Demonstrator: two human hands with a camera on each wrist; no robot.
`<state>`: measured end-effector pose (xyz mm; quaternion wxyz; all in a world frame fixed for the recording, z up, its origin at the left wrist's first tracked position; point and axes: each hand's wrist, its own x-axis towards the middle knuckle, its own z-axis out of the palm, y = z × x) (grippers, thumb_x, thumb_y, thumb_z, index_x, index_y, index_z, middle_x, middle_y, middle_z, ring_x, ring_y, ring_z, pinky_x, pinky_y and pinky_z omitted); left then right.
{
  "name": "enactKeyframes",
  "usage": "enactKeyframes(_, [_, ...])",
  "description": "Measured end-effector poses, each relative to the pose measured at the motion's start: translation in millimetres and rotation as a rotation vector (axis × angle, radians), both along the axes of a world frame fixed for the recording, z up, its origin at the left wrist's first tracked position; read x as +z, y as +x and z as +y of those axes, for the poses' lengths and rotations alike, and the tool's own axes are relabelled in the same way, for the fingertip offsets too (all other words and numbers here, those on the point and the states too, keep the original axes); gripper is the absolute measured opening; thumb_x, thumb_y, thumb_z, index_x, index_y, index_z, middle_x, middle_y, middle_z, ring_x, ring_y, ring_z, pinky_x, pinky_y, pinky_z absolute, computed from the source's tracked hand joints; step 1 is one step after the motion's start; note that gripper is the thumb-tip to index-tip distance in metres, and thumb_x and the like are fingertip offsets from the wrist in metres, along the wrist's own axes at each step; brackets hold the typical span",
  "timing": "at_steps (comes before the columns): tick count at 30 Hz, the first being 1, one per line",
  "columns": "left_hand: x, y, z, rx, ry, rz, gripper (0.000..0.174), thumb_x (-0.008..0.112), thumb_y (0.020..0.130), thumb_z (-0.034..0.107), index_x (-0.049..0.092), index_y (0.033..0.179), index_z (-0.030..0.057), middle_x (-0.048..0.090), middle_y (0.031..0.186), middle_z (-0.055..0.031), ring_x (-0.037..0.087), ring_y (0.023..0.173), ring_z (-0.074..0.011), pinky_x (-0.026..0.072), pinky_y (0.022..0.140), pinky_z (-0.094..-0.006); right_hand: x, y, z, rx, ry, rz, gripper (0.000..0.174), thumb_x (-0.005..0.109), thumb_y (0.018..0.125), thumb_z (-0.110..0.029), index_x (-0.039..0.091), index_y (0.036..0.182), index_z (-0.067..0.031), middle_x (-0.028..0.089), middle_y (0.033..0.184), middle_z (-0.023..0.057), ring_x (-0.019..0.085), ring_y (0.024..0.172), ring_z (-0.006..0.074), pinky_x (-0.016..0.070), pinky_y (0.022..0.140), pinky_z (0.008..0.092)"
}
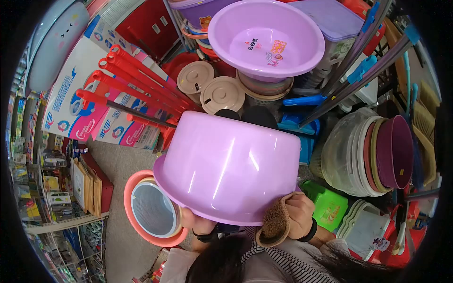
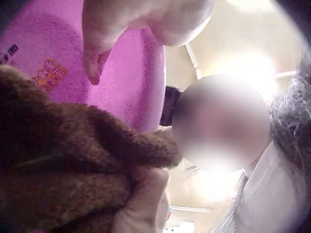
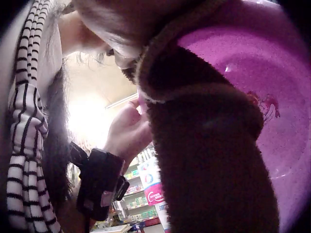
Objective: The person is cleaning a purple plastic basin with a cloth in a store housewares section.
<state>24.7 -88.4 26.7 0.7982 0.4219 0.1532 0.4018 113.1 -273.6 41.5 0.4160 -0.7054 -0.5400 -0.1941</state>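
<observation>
A glossy light-purple plastic basin (image 1: 231, 165) is tilted up in front of the person, its outer side facing the head camera. At its lower rim my left hand (image 1: 200, 223) grips the edge, and the left wrist view shows fingers of this left hand (image 2: 138, 22) reaching inside the wall. My right hand (image 1: 300, 214) holds a brown towel-like cloth (image 1: 274, 224) at the right end of the rim. Seen from the right wrist, the cloth (image 3: 209, 155) hangs across the basin's inside and hides part of it. A printed cartoon (image 2: 50, 75) marks the inner bottom.
A similar purple basin (image 1: 306, 42) sits on a stack at the back. Red-handled poles (image 1: 127, 85) and boxes (image 1: 61, 94) stand left. Nested buckets (image 1: 155, 207) are on the floor, stacked bins (image 1: 396, 151) at the right, and a shelf rack (image 1: 56, 226) lines the far left.
</observation>
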Motion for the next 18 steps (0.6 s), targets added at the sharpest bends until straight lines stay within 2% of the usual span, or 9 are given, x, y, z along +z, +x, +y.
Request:
enactKeyframes(3, [-0.4,0.3,5.1,-0.018,0.049,-0.060,0.064,0.046,0.090,0.050,0.051,0.129,-0.0008,0.063,0.115,-0.0121,0.062,0.103,-0.0202,0.0508,0.083,-0.0308,-4.2,-3.7,-6.4,0.055,0.004,0.097,0.039,0.071,0.056,-0.018,0.065,0.090,0.0006,0.061,0.085,0.0117,0.059,0.074,0.0276,0.0522,0.064,0.0391])
enactKeyframes(4, [5.2,1.7,4.9,-0.164,-0.076,-0.235,0.054,0.053,0.088,0.041,0.054,0.122,-0.0007,0.063,0.112,-0.0111,0.063,0.100,-0.0192,0.0518,0.081,-0.0323,-7.8,-4.6,-6.1,0.064,0.007,0.093,0.039,0.071,0.056,-0.018,0.065,0.090,0.0006,0.061,0.085,0.0117,0.059,0.074,0.0276,0.0522,0.064,0.0391])
enactKeyframes(7, [15.2,-10.5,5.7,-0.225,-0.108,-0.271,0.054,0.056,0.083,0.030,0.049,0.126,-0.0024,0.062,0.112,-0.0134,0.062,0.100,-0.0217,0.0515,0.082,-0.0346,-15.7,-7.6,-0.7,0.174,0.059,0.173,0.042,0.075,0.061,-0.021,0.063,0.094,0.0035,0.061,0.086,0.0132,0.061,0.073,0.0299,0.0528,0.064,0.0384])
enactKeyframes(9, [18.3,-20.2,8.0,-0.224,-0.101,-0.247,0.056,0.058,0.080,0.024,0.046,0.128,-0.0036,0.061,0.111,-0.0150,0.062,0.101,-0.0234,0.0513,0.084,-0.0362,-15.2,-6.5,5.2,0.285,0.049,0.376,0.039,0.078,0.066,-0.020,0.062,0.092,0.0047,0.061,0.089,0.0139,0.063,0.072,0.0313,0.0537,0.064,0.0392])
enactKeyframes(13, [20.2,-28.4,15.0,-0.206,-0.084,-0.196,0.064,0.062,0.074,0.010,0.039,0.132,-0.0060,0.059,0.111,-0.0180,0.061,0.102,-0.0267,0.0508,0.086,-0.0392,-15.0,-6.4,5.4,0.132,0.131,0.538,0.054,0.084,0.068,-0.018,0.059,0.106,0.0109,0.065,0.093,0.0191,0.068,0.081,0.0271,0.0559,0.070,0.0346])
enactKeyframes(14, [19.2,-29.4,18.7,-0.200,-0.079,-0.198,0.064,0.062,0.074,0.010,0.039,0.132,-0.0060,0.059,0.111,-0.0180,0.061,0.102,-0.0267,0.0508,0.086,-0.0392,-46.0,-16.6,-0.1,0.105,0.261,0.748,0.062,0.083,0.068,-0.011,0.054,0.119,0.0093,0.067,0.099,0.0185,0.069,0.085,0.0247,0.0561,0.075,0.0329])
enactKeyframes(15, [16.5,-29.9,22.9,-0.194,-0.089,-0.123,0.065,0.061,0.073,0.006,0.038,0.133,-0.0060,0.058,0.112,-0.0176,0.060,0.102,-0.0260,0.0508,0.086,-0.0380,-24.8,-18.1,-7.7,-0.006,0.177,1.235,0.063,0.074,0.079,-0.021,0.047,0.129,0.0066,0.065,0.109,0.0206,0.066,0.097,0.0282,0.0546,0.084,0.0379])
enactKeyframes(17, [11.0,-31.1,30.0,-0.188,-0.099,-0.046,0.066,0.060,0.072,0.002,0.037,0.133,-0.0061,0.058,0.114,-0.0171,0.060,0.102,-0.0252,0.0508,0.085,-0.0367,-41.3,-11.8,-9.3,0.252,0.782,1.554,0.065,0.059,0.091,-0.039,0.041,0.136,0.0038,0.059,0.122,0.0226,0.059,0.113,0.0317,0.0488,0.095,0.0434])
enactKeyframes(18, [8.0,-31.5,32.7,-0.200,-0.089,-0.005,0.065,0.059,0.072,0.002,0.037,0.133,-0.0058,0.057,0.116,-0.0164,0.060,0.104,-0.0250,0.0504,0.086,-0.0363,-42.0,-5.1,-10.6,0.255,0.782,1.554,0.065,0.059,0.091,-0.039,0.041,0.136,0.0038,0.059,0.122,0.0226,0.059,0.113,0.0317,0.0488,0.095,0.0434])
